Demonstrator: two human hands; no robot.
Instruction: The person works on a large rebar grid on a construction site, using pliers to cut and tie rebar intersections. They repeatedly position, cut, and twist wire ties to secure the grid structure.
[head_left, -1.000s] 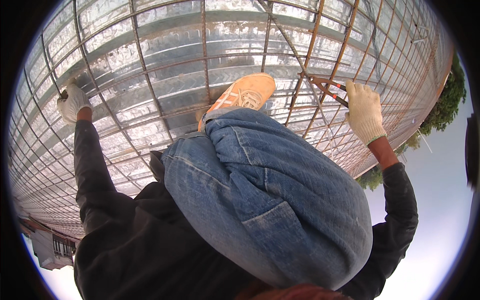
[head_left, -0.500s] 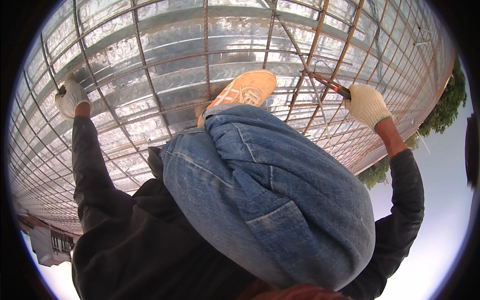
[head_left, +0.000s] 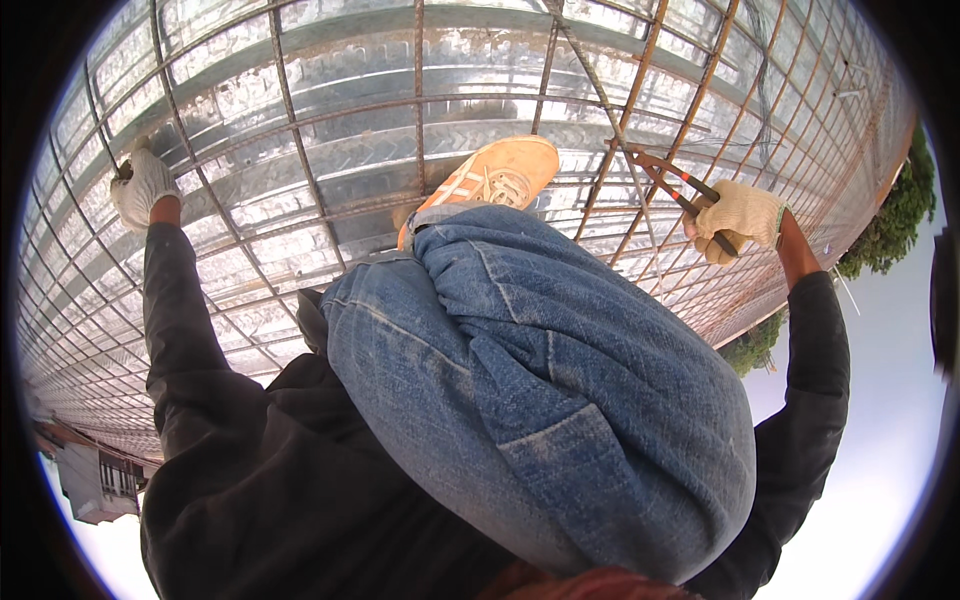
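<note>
My right hand (head_left: 742,218), in a cream knit glove, holds a pair of pincers (head_left: 664,176) with dark, partly orange handles. The handles are spread apart, with fingers around them. Its jaws lie at a crossing of rusty bars in the rebar mesh (head_left: 420,100); whether they touch a tie wire is too small to tell. Far to the left, my gloved left hand (head_left: 146,195) is closed at the mesh, around something dark (head_left: 124,172) that I cannot make out. Between the hands, my orange shoe (head_left: 500,172) rests on the mesh and metal decking, below my bent knee in jeans (head_left: 560,370).
Ribbed, shiny metal decking (head_left: 350,130) lies under the mesh. Thin dark wires (head_left: 765,100) lie over the bars at upper right. A lighter thin rod (head_left: 598,85) slants across the grid. Beyond the right edge are green trees (head_left: 895,205); a building (head_left: 95,485) shows at lower left.
The pincers' handles have gone from close together to spread apart, and my right hand has shifted slightly down. A wire loop seen near the jaws no longer shows. My left hand stays in place.
</note>
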